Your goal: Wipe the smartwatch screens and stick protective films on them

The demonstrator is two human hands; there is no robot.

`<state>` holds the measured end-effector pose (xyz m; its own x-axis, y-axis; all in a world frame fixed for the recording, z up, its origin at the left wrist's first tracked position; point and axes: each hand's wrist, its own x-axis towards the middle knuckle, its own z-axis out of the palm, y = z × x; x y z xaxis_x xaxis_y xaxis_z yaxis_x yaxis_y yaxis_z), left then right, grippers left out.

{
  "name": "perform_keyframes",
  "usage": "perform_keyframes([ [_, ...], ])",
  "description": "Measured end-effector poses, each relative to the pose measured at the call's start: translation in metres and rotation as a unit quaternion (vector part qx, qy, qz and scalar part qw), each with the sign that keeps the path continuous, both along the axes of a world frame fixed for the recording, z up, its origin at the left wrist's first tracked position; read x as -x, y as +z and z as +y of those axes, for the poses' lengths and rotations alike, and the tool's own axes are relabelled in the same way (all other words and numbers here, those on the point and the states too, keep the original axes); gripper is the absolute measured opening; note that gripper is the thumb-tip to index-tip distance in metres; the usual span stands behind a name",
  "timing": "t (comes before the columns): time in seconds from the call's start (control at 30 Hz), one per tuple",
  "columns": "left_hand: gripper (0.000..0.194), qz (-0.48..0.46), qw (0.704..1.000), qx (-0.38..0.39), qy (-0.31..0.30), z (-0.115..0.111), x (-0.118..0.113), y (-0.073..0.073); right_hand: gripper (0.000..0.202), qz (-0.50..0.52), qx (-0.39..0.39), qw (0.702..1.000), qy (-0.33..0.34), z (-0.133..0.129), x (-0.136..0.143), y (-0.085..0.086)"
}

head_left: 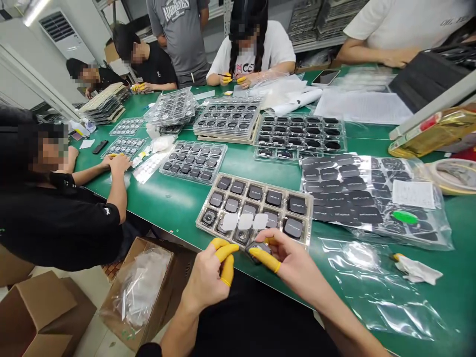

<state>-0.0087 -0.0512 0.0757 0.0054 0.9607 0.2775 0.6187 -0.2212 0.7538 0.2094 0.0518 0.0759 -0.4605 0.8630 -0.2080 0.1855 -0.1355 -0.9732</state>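
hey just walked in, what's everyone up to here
The person's right hand pinches a dark rounded-square piece at the near edge of a divided tray filled with similar pieces. The left hand, also with yellow finger covers, is close beside it; whether it grips anything is unclear. Three pale tabs show over the tray. Sheets of dark labels lie to its right on the green table, and other people are seated around it.

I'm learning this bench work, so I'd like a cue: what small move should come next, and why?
Probably bring the left hand in to steady the dark piece: only the right hand appears to grip it, at the near edge of the tray, and the left fingertips are close by.
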Motion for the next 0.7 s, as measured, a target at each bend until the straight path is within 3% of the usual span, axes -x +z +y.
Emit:
perform_keyframes([
  [0.1,0.051,-0.009,0.996,0.066,-0.063,-0.004,-0.009,-0.001,0.044,0.027,0.034,0.999,0.014,-0.021,0.013,0.003],
  [0.17,0.061,0.035,0.995,0.070,-0.063,-0.007,-0.010,-0.004,0.038,0.016,0.032,0.999,0.022,-0.030,0.016,-0.001],
  [0.27,0.046,0.152,0.987,0.035,-0.039,-0.013,-0.012,-0.015,0.034,-0.017,0.017,0.999,0.038,-0.034,0.014,-0.012],
  [0.37,0.028,0.233,0.971,0.016,-0.057,-0.016,-0.013,-0.023,0.036,-0.049,0.000,0.996,0.067,-0.033,0.009,-0.018],
  [0.43,0.027,0.204,0.977,0.017,-0.058,-0.016,-0.012,-0.024,0.039,-0.060,-0.022,0.995,0.078,-0.031,0.005,-0.018],
  [0.6,0.040,-0.023,0.998,0.044,-0.043,-0.013,-0.013,-0.018,0.040,-0.022,-0.097,0.991,0.085,-0.027,-0.001,-0.016],
  [0.7,0.048,-0.057,0.994,0.066,-0.060,-0.011,-0.014,-0.015,0.034,0.003,-0.095,0.990,0.100,-0.024,0.001,-0.019],
])
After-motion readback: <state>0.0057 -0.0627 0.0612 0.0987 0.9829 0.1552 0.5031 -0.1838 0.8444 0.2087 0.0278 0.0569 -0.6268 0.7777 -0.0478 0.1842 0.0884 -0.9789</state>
